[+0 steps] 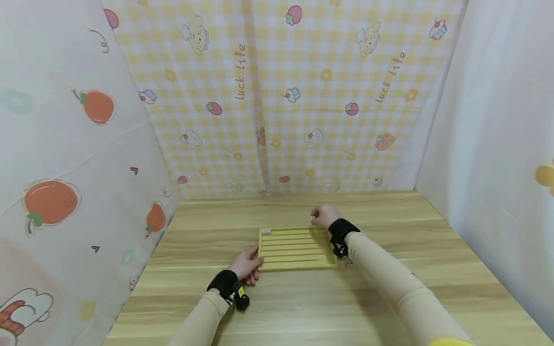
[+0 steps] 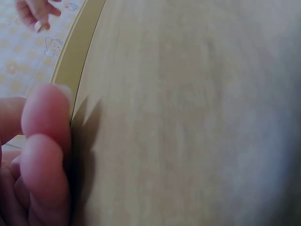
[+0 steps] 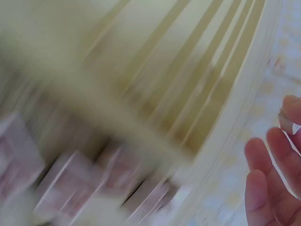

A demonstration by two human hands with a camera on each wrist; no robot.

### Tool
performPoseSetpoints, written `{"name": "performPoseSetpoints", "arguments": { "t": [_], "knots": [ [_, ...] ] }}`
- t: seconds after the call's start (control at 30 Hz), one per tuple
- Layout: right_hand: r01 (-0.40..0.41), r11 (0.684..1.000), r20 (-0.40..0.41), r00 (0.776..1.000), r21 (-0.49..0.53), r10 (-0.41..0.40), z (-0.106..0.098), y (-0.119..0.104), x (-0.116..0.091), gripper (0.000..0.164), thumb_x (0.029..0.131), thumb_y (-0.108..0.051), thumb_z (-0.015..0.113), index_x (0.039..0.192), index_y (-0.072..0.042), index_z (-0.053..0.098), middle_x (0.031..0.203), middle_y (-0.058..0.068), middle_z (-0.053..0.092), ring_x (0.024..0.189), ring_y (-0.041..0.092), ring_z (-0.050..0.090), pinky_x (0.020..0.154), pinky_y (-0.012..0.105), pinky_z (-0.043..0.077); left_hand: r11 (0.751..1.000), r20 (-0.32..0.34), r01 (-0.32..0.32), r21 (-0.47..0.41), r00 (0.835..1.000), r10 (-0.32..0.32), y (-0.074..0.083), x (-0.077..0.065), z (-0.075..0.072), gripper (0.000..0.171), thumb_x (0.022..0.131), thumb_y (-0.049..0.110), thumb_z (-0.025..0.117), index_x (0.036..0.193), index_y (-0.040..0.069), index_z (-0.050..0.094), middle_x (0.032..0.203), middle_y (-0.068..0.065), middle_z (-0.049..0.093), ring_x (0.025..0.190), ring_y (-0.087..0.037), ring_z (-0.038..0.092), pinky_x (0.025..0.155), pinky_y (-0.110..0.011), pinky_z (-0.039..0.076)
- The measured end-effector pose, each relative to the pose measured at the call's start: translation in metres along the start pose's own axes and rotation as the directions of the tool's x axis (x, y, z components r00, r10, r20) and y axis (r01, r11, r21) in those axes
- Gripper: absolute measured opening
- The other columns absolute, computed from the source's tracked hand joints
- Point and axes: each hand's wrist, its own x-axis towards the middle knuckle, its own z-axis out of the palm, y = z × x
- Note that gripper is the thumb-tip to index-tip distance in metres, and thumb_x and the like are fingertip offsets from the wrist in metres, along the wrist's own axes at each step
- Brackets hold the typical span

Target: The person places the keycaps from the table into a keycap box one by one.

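Observation:
A yellow tray (image 1: 298, 268) with several long parallel ridges lies on the table. At its left end is my left hand (image 1: 245, 265), gripping the edge with the thumb by the rim; the fingertips (image 2: 44, 110) show close beside the tray's outer wall. A small whitish block (image 1: 266, 231) sits in the tray's far left corner. Over the far right corner, my right hand (image 1: 325, 216) pinches another small whitish block (image 3: 286, 122) between thumb and fingertips. Its other fingers are loosely bent. My right wrist partly hides the tray's right end in the head view.
Several blurred pale-pink blocks (image 3: 70, 183) show beside the ridges in the right wrist view. A wood-grain table (image 1: 303, 307) lies under the tray. Patterned cloth (image 1: 281, 144) stands behind, with white cloth (image 1: 493, 120) at the right and printed cloth (image 1: 86, 158) at the left.

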Motion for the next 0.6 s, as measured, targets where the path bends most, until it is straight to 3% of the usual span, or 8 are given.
{"name": "performPoseSetpoints", "arguments": {
  "t": [0.33, 0.6],
  "knots": [
    [0.034, 0.999, 0.033, 0.999, -0.003, -0.034, 0.026, -0.042, 0.018, 0.007, 0.085, -0.008, 0.068, 0.092, -0.006, 0.072, 0.08, 0.002, 0.065, 0.072, 0.017, 0.057, 0.07, 0.033, 0.049, 1.0, -0.016, 0.011, 0.016, 1.0, -0.011, -0.002, 0.001, 0.0, 0.069, 0.101, 0.018, 0.052, 0.155, 0.002, 0.013, 0.051, -0.005, 0.055, 0.035, -0.011, 0.05, 0.033, -0.025, 0.043],
    [0.066, 0.996, -0.001, 0.998, 0.067, -0.066, 0.061, -0.048, 0.026, 0.006, 0.08, -0.008, 0.076, 0.086, -0.007, 0.074, 0.076, -0.001, 0.065, 0.069, 0.014, 0.057, 0.067, 0.03, 0.049, 1.0, -0.006, -0.009, 0.004, 1.0, 0.009, -0.001, 0.001, 0.002, 0.068, 0.1, 0.016, 0.052, 0.155, 0.001, 0.014, 0.051, -0.005, 0.056, 0.035, -0.01, 0.051, 0.033, -0.025, 0.044]
  ]
}}
